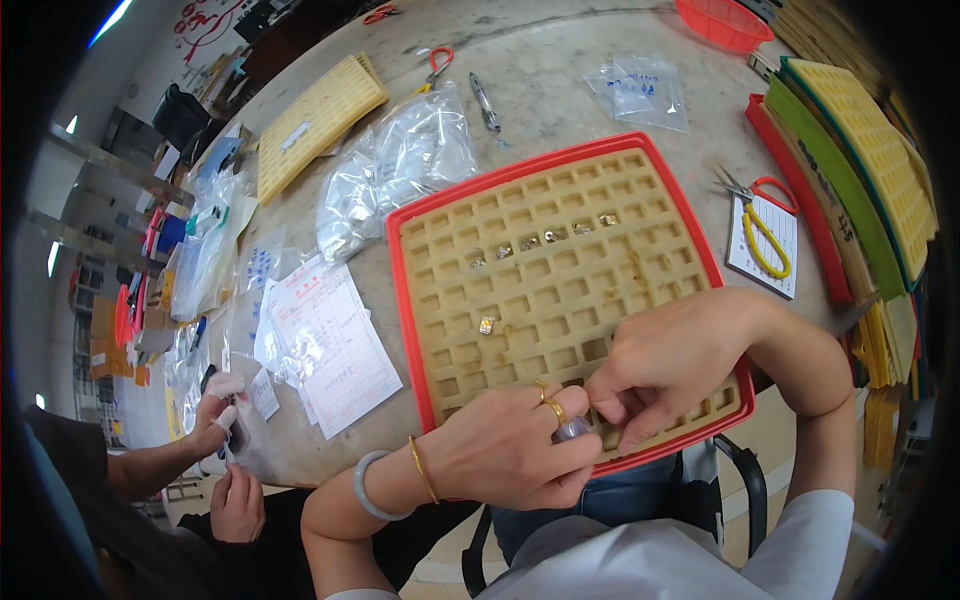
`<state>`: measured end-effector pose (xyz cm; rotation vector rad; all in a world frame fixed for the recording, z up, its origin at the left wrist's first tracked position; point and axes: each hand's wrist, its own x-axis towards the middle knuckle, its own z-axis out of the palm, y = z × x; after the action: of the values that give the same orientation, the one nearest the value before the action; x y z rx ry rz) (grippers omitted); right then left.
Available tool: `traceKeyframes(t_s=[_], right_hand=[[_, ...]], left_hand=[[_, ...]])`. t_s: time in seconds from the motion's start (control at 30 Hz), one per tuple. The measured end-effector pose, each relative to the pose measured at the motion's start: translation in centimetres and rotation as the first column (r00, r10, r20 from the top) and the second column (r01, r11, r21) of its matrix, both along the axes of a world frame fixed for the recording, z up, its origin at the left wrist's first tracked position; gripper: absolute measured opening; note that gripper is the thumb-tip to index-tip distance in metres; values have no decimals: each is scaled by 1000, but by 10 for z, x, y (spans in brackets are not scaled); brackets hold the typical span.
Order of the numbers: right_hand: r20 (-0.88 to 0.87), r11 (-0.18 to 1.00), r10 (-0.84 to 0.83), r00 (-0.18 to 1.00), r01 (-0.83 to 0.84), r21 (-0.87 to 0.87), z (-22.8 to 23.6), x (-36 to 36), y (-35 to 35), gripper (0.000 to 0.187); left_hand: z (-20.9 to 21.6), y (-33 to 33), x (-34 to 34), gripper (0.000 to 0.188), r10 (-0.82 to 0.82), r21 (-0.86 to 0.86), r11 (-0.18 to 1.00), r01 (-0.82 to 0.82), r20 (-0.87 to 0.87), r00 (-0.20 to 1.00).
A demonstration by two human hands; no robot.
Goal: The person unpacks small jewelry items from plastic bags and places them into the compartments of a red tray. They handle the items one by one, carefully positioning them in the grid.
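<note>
A red-rimmed tray (405, 300) with a beige insert of small square pockets lies before me, its near edge over my lap. Several small shiny metal pieces (554, 236) sit in a row of pockets in its upper half. One more shiny piece (487, 325) lies apart at the left. My left hand (515, 440), wearing gold rings and two bangles, is closed over the tray's near side around a small crumpled clear plastic bag (573, 430). Right beside it, my right hand (660, 365) is curled with fingertips together; whatever they hold is hidden.
Clear bags (400, 155), printed papers (335, 345) and a beige pocketed insert (320, 115) lie left. A pen (484, 102) is beyond the tray. Scissors (765, 240) rest on a pad at right, near stacked trays (850, 160). Another person's hands (225, 430) work at left.
</note>
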<state>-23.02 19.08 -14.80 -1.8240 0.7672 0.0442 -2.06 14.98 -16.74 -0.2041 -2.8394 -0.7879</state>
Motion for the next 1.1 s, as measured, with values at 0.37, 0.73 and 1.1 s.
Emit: traceKeyframes(t_s=[0.37, 0.73, 1.1], right_hand=[[0, 998, -3, 1000, 3, -56, -6, 0, 2, 31], [7, 999, 2, 1000, -2, -34, -7, -2, 1, 30], [23, 1000, -23, 999, 23, 12, -8, -1, 2, 30]], left_hand=[[-9, -1, 0, 13, 53, -139, 989, -55, -14, 998], [-1, -24, 13, 30, 361, -128, 920, -370, -86, 929], [11, -50, 16, 19, 609, -192, 788, -585, 114, 785]])
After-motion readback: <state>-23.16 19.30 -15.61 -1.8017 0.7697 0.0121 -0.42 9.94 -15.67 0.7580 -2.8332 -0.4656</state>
